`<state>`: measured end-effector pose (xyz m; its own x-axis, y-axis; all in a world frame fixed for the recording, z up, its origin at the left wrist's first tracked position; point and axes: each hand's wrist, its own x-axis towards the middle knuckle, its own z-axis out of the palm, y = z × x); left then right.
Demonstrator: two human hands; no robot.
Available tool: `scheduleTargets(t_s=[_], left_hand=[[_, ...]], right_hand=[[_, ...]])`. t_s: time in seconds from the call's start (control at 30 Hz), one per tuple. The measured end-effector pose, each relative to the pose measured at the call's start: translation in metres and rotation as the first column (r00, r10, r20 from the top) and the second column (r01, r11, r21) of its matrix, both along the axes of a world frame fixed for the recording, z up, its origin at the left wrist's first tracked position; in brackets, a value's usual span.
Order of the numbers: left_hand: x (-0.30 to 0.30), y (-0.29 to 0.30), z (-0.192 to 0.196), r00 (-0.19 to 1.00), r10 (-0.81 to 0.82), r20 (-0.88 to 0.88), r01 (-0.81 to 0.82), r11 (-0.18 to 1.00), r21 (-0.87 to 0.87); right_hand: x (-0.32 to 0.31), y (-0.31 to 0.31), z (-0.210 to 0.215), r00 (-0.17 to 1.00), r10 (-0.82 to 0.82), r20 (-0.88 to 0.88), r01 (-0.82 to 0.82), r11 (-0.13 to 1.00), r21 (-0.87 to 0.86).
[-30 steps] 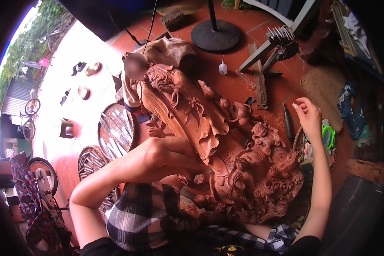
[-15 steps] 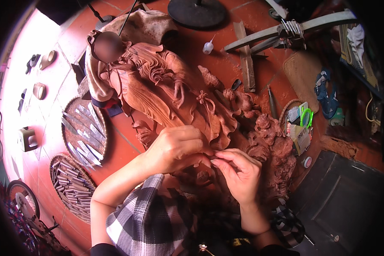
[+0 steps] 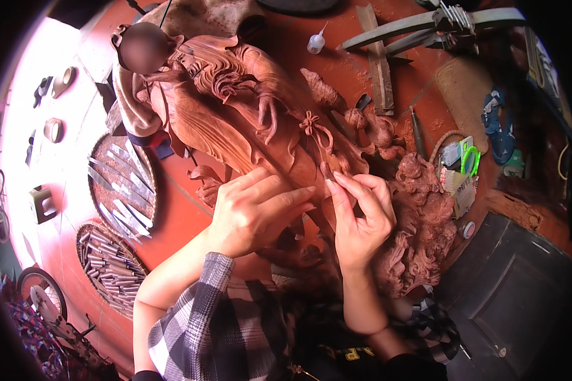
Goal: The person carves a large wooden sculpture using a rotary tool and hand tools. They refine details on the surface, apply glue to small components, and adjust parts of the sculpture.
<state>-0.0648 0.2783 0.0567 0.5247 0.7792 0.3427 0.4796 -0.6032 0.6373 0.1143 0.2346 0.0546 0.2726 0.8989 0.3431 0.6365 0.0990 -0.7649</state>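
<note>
left hand (image 3: 254, 213) flat, fingers spread on wooden statue (image 3: 235, 120) | right hand (image 3: 359, 216) pinches carved fold beside it | heavy, stiff; thin details fragile, hold the thick body

A red tiled floor (image 3: 171, 216) fills the scene, washed out by strong daylight at the left edge. Two round trays (image 3: 122, 174) of metal tools lie on it, one below the other. At the top right lie wooden planks (image 3: 378, 60) and a small white bottle (image 3: 316, 43); a woven mat (image 3: 461, 92) sits near them. A dark cabinet (image 3: 511, 286) stands at the lower right.
</note>
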Motion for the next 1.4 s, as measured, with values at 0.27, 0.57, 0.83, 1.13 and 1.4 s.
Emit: scheduleTargets(t_s=[0.27,0.57,0.83,1.13,1.4], left_hand=[[0.008,0.004,0.001,0.986,0.096,-0.136,-0.070,0.981,0.183],[0.017,-0.001,-0.002,0.977,0.126,-0.174,-0.106,0.987,0.119],[0.014,-0.004,-0.009,0.974,0.070,-0.214,-0.051,0.994,0.094],[0.013,-0.003,-0.001,0.960,0.043,-0.278,-0.026,0.998,0.065],[0.015,0.000,0.001,0.962,0.012,-0.273,0.008,0.997,0.072]], right_hand=[[-0.001,0.006,-0.002,0.998,-0.009,0.058,0.007,0.999,0.032],[0.001,0.008,-0.003,1.000,0.016,0.025,-0.017,0.999,0.028],[0.000,0.008,-0.007,0.999,0.024,-0.026,-0.023,0.999,0.026],[0.004,0.009,-0.010,0.998,0.039,-0.043,-0.037,0.999,0.033],[0.004,0.009,-0.012,0.994,0.030,-0.107,-0.027,0.999,0.036]])
